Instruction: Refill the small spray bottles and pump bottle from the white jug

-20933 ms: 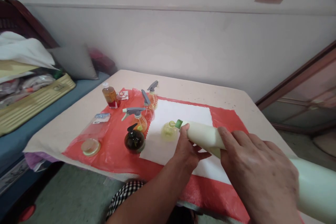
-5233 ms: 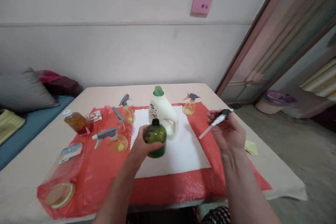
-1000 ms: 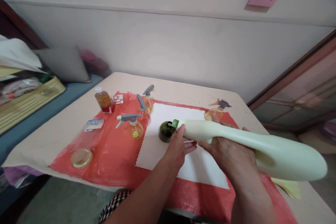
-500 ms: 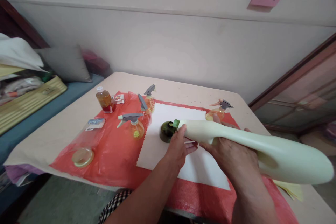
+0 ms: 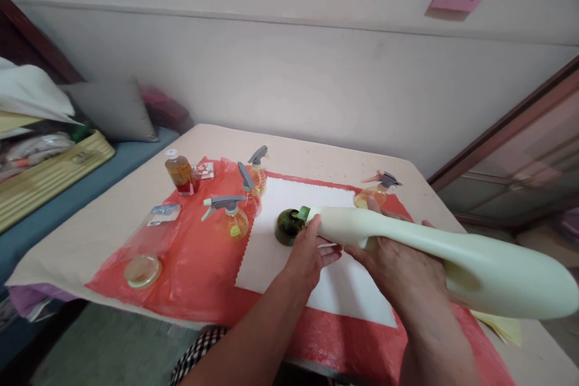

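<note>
A long, pale green plastic vessel (image 5: 506, 277), shaped like a watering can, lies nearly level across my hands. My right hand (image 5: 402, 265) grips it from below around its slim middle part; some fingers are hidden behind it. Near its narrow left end, my left hand (image 5: 312, 253) holds it with the thumb on the near side. A green tip (image 5: 304, 213) at that end reaches the top of a round, dark green glassy container (image 5: 287, 229); I cannot tell whether they touch. The container stands on a white sheet (image 5: 312, 193) with jagged edges.
Several spray bottles (image 5: 235, 223) stand left of the sheet, and another spray bottle (image 5: 373, 196) lies behind my right hand. Red plastic (image 5: 199, 253) covers the table, bearing a shallow round dish (image 5: 143, 271). An amber bottle (image 5: 181, 174) stands at the back left. Yellow papers (image 5: 500, 325) lie right.
The wide right end of the pale green vessel has shifted very slightly to the right. Both hands keep their hold and place.
</note>
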{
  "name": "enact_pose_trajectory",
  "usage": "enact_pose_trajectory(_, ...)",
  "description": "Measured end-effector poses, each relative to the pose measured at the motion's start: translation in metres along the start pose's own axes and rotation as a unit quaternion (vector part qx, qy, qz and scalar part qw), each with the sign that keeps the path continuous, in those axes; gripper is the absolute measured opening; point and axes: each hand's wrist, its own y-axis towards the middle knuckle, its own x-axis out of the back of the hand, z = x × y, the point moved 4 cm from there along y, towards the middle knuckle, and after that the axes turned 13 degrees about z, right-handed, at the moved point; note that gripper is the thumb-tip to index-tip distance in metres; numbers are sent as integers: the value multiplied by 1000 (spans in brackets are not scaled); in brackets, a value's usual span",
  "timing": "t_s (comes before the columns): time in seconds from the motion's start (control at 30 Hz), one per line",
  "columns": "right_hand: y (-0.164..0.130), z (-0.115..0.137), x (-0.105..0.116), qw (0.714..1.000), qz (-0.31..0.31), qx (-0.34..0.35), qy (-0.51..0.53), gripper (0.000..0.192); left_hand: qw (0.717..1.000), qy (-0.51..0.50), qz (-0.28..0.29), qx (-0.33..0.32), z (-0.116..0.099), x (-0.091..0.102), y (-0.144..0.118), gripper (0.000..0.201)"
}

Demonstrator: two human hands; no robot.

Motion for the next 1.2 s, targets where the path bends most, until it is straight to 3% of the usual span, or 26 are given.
enact_pose_trajectory(1.2, -2, 4, 12, 999, -8, 2, -46, 70, 1000, -16, 23, 9, -3, -6, -6, 47)
